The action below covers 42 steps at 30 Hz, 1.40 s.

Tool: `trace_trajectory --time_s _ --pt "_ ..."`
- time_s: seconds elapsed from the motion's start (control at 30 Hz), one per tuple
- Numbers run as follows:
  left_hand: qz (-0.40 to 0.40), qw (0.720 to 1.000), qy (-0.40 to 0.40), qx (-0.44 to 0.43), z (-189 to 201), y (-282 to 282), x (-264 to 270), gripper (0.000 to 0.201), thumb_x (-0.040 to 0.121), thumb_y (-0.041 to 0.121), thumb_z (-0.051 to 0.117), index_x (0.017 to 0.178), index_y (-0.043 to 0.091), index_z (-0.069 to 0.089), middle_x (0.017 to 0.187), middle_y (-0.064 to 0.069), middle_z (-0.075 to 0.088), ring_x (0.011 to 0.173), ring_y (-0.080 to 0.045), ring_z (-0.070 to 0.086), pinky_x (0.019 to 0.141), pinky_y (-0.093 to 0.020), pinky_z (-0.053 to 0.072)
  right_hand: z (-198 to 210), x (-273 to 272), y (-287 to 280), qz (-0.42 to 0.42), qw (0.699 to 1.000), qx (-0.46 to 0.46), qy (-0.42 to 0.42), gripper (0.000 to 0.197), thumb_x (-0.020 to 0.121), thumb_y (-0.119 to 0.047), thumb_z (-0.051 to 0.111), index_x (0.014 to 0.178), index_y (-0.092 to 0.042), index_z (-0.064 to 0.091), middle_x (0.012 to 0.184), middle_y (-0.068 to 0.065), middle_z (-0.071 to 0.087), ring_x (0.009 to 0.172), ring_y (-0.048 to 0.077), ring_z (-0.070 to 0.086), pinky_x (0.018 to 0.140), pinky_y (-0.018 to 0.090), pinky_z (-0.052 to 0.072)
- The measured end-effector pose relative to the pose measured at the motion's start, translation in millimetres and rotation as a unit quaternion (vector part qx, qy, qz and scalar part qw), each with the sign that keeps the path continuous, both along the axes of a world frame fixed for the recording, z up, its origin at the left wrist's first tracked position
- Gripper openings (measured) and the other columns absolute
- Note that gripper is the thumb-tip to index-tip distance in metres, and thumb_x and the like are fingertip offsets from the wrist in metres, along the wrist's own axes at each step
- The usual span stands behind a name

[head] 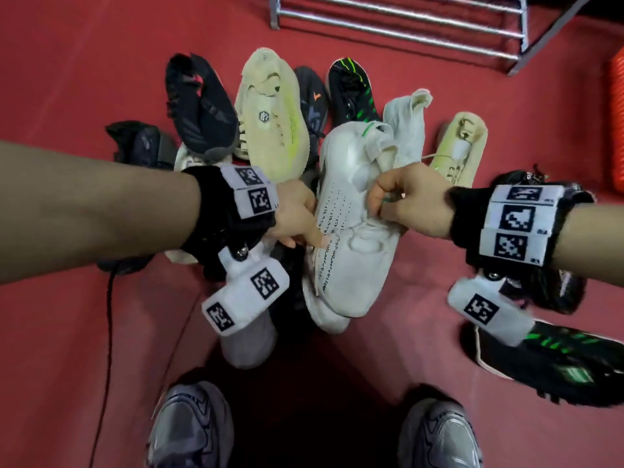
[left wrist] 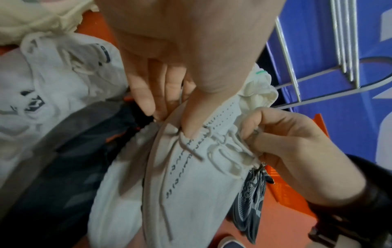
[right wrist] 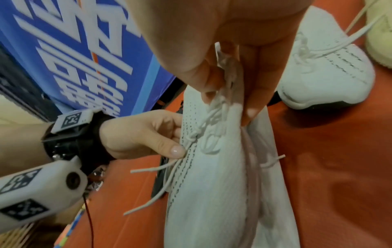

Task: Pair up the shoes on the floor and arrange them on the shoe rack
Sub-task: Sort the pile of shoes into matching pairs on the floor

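Observation:
Two white knit shoes (head: 351,238) with dotted black lettering are held together above the red floor, toes pointing toward me. My left hand (head: 304,231) grips their left side, thumb pressed on the upper beside the laces (left wrist: 220,144). My right hand (head: 381,204) pinches the laces and tongue area from the right. The left wrist view shows my left hand (left wrist: 169,114) on the white shoes (left wrist: 191,184). In the right wrist view my right hand (right wrist: 233,100) grips the white shoes (right wrist: 212,193) side by side. The metal shoe rack (head: 405,25) stands at the far top.
Several loose shoes lie on the floor beyond: a black-pink one (head: 199,106), a cream one (head: 270,119), a black-green one (head: 354,92), a white one (head: 405,130). Another black-green shoe (head: 557,359) lies at right. An orange crate (head: 618,123) stands at the right edge. My own grey sneakers (head: 192,427) are below.

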<state>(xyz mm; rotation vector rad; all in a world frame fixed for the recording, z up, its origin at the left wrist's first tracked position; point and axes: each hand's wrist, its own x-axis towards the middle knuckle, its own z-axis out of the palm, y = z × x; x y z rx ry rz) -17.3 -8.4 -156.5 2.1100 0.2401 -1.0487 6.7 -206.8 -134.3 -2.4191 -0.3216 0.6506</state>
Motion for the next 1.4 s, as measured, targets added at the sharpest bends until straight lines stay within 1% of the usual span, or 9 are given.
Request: trace_trajectory --time_s 0.1,0.23,0.43,0.63,0.77,0.97,1.17,1.27,1.4 --pt "0.056 0.998 -0.011 -0.039 -12 22 -3 0.043 0.074 0.010 0.081 0.110 -0.002 0.062 0.103 -0.019 0.071 0.086 -0.028 0.067 0.075 -0.040 0.057 -3 12 29 0.013 1.000 -0.015 0.009 0.029 0.073 0.003 0.059 0.066 -0.023 0.071 0.060 -0.004 0.064 0.049 0.006 0.052 0.053 0.021 0.047" --pt "0.126 0.987 -0.010 -0.097 -19 41 -14 0.033 0.073 0.011 0.078 0.101 0.006 0.063 0.091 -0.009 0.068 0.078 -0.019 0.062 0.062 -0.029 0.053 -12 18 60 -0.019 1.000 -0.003 0.000 0.023 0.073 0.001 0.057 0.065 -0.016 0.069 0.060 -0.001 0.067 0.046 0.008 0.054 0.046 0.019 0.045" --pt "0.261 0.946 0.048 -0.188 -29 62 -38 0.061 0.050 0.030 0.064 0.107 0.007 0.063 0.113 -0.018 0.067 0.100 -0.032 0.065 0.075 -0.040 0.054 -20 14 85 -0.008 0.999 0.014 0.036 0.023 0.074 0.000 0.060 0.061 -0.017 0.068 0.058 0.003 0.062 0.049 0.015 0.053 0.049 0.024 0.045" --pt "0.296 0.940 0.023 -0.168 -34 102 -44 0.022 0.066 0.006 0.064 0.087 0.012 0.066 0.086 -0.010 0.071 0.083 -0.029 0.067 0.062 -0.033 0.054 -28 7 118 -0.005 0.985 0.149 0.085 0.029 0.084 0.003 0.055 0.078 -0.016 0.075 0.067 0.018 0.060 0.050 0.024 0.047 0.048 0.026 0.044" --pt "0.332 0.923 0.025 -0.194 -35 128 -42 0.057 0.045 0.005 0.065 0.102 0.000 0.066 0.109 -0.022 0.069 0.103 -0.042 0.065 0.090 -0.056 0.051 -21 27 119 -0.096 0.959 0.250 0.088 0.029 0.094 -0.002 0.047 0.108 -0.012 0.070 0.069 0.014 0.065 0.042 0.028 0.054 0.042 0.028 0.047" --pt "0.299 0.945 -0.006 -0.134 -41 131 -48 0.043 0.067 -0.004 0.057 0.109 0.002 0.063 0.108 -0.018 0.069 0.097 -0.034 0.066 0.074 -0.035 0.053 -36 56 80 -0.030 0.998 0.002 -0.060 0.021 0.081 -0.005 0.051 0.077 -0.023 0.063 0.080 0.003 0.068 0.065 0.019 0.062 0.061 0.024 0.049" --pt "0.321 0.937 -0.015 -0.139 -51 125 -47 0.034 0.071 -0.015 0.049 0.093 0.005 0.066 0.098 -0.017 0.068 0.092 -0.033 0.064 0.071 -0.031 0.054 -51 49 48 0.153 0.955 -0.222 -0.126 0.037 0.078 -0.012 0.065 0.114 -0.019 0.063 0.110 0.012 0.055 0.110 0.033 0.050 0.088 0.034 0.043" --pt "0.324 0.937 -0.015 -0.134 -54 124 -46 0.042 0.075 -0.017 0.047 0.107 0.003 0.064 0.094 -0.014 0.068 0.080 -0.028 0.064 0.051 -0.020 0.051 -53 56 43 0.112 0.969 -0.202 -0.087 0.055 0.074 -0.011 0.071 0.127 -0.021 0.057 0.119 0.009 0.059 0.112 0.030 0.054 0.089 0.029 0.042" --pt "0.339 0.933 -0.023 -0.122 -61 124 -46 0.046 0.072 -0.017 0.048 0.113 -0.003 0.064 0.099 -0.017 0.068 0.080 -0.029 0.065 0.052 -0.024 0.053 -54 64 38 0.063 0.978 -0.198 -0.008 0.060 0.076 -0.017 0.073 0.131 -0.029 0.054 0.111 0.001 0.060 0.101 0.025 0.058 0.081 0.024 0.041"
